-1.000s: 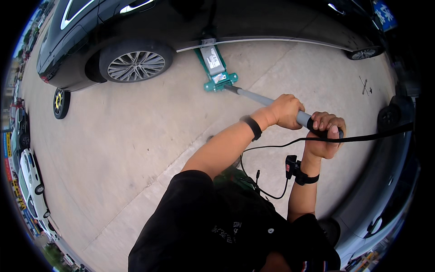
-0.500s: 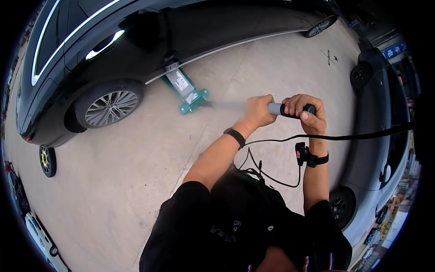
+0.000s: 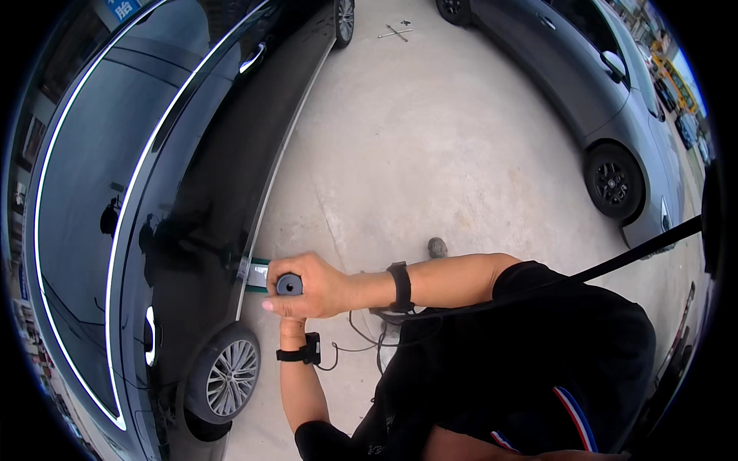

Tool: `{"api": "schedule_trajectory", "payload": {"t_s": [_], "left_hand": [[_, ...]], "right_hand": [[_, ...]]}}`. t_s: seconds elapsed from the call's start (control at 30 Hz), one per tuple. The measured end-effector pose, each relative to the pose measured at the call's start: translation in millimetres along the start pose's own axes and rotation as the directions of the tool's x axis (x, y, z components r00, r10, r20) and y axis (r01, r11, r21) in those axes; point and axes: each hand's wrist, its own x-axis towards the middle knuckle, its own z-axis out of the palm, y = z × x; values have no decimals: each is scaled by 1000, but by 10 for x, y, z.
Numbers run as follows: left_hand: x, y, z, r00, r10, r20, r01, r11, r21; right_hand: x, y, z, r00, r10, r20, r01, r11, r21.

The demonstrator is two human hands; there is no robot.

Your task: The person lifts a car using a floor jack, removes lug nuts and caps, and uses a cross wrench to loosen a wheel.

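Note:
Upright and seen almost end-on, the jack handle (image 3: pixel 290 285) shows its dark grip end with a hole in it. My right hand (image 3: pixel 317 286) comes in from the right and is closed around that grip, thumb on the near side. Directly below it is my left hand (image 3: pixel 292 326), at the same handle; its fingers are hidden behind the right hand. Beyond the hands, part of the green and grey floor jack (image 3: pixel 258 274) shows at the sill of the black car (image 3: pixel 223 177). The rest of the jack is hidden by the hands and car.
The black car's wheel (image 3: pixel 233 376) stands close on my near left. A grey car (image 3: pixel 569 84) is parked at the right. On the far concrete floor (image 3: pixel 400 138) lies a cross-shaped wrench (image 3: pixel 396 33). Cables (image 3: pixel 357 349) hang by my wrists and body.
The handle has swung from lying slanted to standing upright beside the black car. My hands have moved left with it, and my view has turned and come nearer the car.

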Motion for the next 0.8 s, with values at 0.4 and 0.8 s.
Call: {"api": "schedule_trajectory", "payload": {"t_s": [0.4, 0.8], "left_hand": [[-197, -668, 514, 633, -10, -774, 274, 938, 212], [2229, -1286, 2095, 230, -828, -511, 859, 419, -293]], "right_hand": [[121, 671, -4840, 737, 566, -369, -310, 769, 560], [47, 1116, -8743, 472, 610, -637, 48, 703, 709]]}}
